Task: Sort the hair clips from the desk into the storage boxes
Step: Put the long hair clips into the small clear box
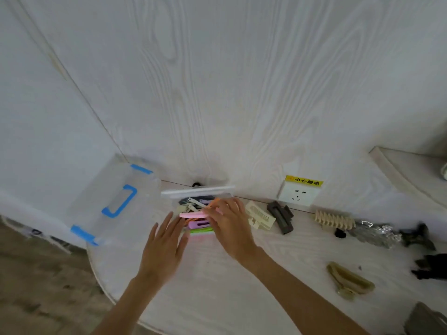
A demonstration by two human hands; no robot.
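a clip is being set into the small box (197, 189), a clear container already well filled with coloured clips; the step in hand is judged to be the placing of a pink clip (193, 215) on top of that pile. the pink clip is pinched at its right end by the right hand (229, 221), whose fingers are curled around it over the box. the left hand (164, 243) is held flat just left of the box, fingers straight and slightly apart, gripping nothing; whether it touches the box wall cannot be told. both forearms are stretched forward from below the box. more clips are left on the desk (217, 286) right of the box: a cream clip (260, 216), a brown clip (281, 217), a beige claw (335, 220) and an olive clip (349, 280). the next move is judged to call for release, then a reach rightward. a large lid (113, 201) with blue handle lies left of the box.
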